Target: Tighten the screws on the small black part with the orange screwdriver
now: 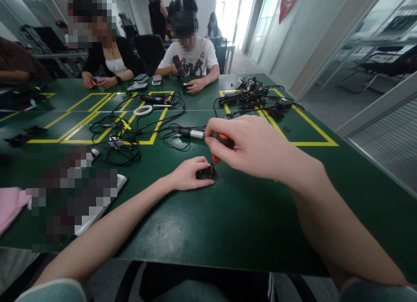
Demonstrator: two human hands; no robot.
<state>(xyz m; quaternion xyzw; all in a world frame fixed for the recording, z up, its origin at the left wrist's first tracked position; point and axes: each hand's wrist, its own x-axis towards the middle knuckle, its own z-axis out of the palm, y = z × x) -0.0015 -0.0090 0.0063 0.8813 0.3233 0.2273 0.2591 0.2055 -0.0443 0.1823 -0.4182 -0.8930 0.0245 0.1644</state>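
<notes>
An orange and black screwdriver [225,141] is gripped in my right hand [249,146], tilted with its tip down toward a small dark round part [210,171]. That part rests on the green table [182,224], pinched between the thumb and fingers of my left hand [192,174]. The screwdriver's shaft meets the part or stands just above it; the exact contact is too small to tell. Just beyond my right fingertips lies a silver and black cylindrical tool [195,134] with a cable.
Black cables [120,150] lie tangled at the left, with a white ring [142,110] behind them. More cables and plugs [254,96] are heaped at the back right. A white-edged tablet [100,206] is near my left forearm. Two people sit across the table.
</notes>
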